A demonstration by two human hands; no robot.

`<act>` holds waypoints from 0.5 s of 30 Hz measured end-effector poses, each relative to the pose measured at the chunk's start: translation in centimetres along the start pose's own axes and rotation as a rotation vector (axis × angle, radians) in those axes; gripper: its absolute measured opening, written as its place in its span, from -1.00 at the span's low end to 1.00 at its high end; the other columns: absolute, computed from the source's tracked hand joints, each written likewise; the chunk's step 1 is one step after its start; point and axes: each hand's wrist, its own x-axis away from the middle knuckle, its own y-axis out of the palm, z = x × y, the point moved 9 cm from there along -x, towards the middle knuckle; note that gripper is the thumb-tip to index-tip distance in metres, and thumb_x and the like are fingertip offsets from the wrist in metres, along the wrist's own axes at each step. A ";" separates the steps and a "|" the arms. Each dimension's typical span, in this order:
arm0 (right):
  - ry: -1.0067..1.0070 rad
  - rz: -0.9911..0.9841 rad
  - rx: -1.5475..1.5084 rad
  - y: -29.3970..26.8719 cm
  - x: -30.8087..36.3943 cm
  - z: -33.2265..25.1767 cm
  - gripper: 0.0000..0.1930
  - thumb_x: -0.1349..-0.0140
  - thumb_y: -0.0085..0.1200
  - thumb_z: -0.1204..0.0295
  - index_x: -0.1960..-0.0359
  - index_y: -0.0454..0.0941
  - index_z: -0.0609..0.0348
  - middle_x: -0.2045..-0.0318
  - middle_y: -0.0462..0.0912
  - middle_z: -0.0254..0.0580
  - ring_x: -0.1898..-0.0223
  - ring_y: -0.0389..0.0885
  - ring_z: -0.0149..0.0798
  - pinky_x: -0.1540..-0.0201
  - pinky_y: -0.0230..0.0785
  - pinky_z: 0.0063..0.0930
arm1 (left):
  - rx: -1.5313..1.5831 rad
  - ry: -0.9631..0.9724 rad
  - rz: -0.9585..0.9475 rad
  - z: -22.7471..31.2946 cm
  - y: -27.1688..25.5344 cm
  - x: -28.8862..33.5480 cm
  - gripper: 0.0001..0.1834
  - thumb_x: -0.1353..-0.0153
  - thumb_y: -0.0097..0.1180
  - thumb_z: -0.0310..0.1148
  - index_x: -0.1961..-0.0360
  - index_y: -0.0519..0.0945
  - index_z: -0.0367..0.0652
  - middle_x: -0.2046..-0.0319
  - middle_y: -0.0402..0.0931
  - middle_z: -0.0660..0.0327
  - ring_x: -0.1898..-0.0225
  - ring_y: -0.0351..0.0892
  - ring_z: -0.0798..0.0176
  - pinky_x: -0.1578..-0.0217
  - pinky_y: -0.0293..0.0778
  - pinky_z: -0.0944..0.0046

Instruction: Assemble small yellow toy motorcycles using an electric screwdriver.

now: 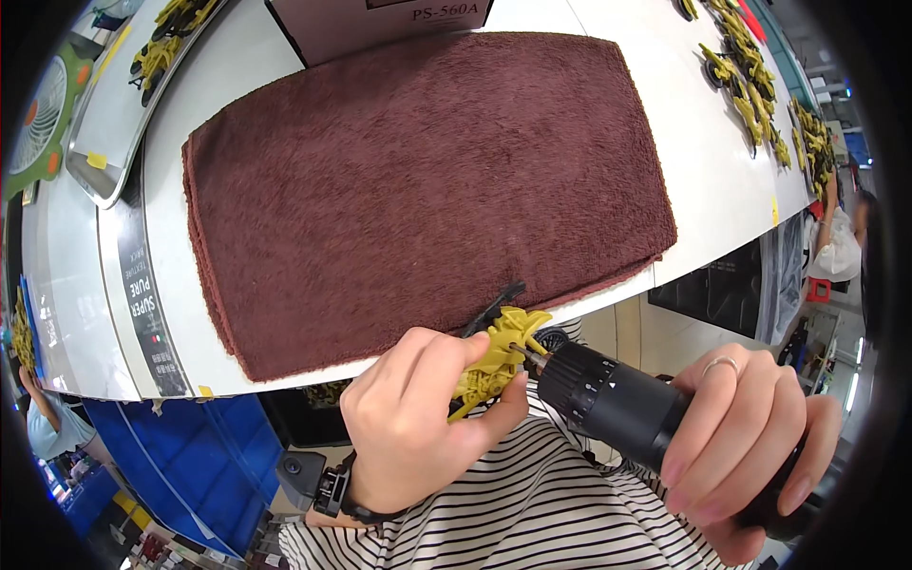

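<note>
My left hand [404,423] is closed around a yellow toy motorcycle [494,356] with black parts, held just past the near edge of the table. Thumb and fingers pinch its body from both sides. My right hand [736,446] wraps around a thick black electric screwdriver [613,394] that points left. The screwdriver's thin bit meets the side of the toy motorcycle; the exact spot at its tip is too small to make out. A folded brown towel [427,199] lies on the table just beyond both hands.
A dark-sided box [370,33] stands behind the towel. At the left are a metal tray [119,185] with yellow toy motorcycles and a green fan [43,123]. More yellow toy motorcycles [750,95] lie at the far right. Other people [841,242] are beyond the table.
</note>
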 end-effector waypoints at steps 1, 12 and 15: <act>0.026 -0.023 -0.004 0.2 -0.2 0.2 -0.64 -0.16 0.13 0.25 0.05 0.34 0.00 0.55 0.48 -0.38 0.55 0.50 -0.43 0.40 0.43 -0.57 | 0.003 0.000 0.004 0.0 -0.1 0.1 -0.70 0.28 0.38 -0.37 0.50 0.54 -0.21 0.63 0.41 0.27 0.70 0.43 0.34 0.70 0.35 0.40; -0.309 0.483 -0.355 -5.5 1.3 -1.4 -0.70 -0.02 0.17 0.46 0.27 0.29 0.13 0.68 0.44 -0.33 0.69 0.44 -0.39 0.52 0.38 -0.54 | -0.340 0.145 0.165 2.2 -2.5 -1.8 -0.63 0.36 0.39 -0.38 0.38 0.64 -0.13 0.27 0.46 0.15 0.11 0.40 0.05 0.14 0.36 0.13; -0.301 0.577 -0.449 -6.4 1.6 -0.8 -0.70 -0.05 0.14 0.43 0.24 0.29 0.14 0.66 0.41 -0.35 0.66 0.43 -0.40 0.48 0.35 -0.50 | -0.320 0.166 0.155 2.1 -2.6 -2.1 -0.60 0.36 0.37 -0.35 0.34 0.66 -0.04 0.21 0.44 0.19 0.01 0.29 -0.01 0.02 0.25 0.09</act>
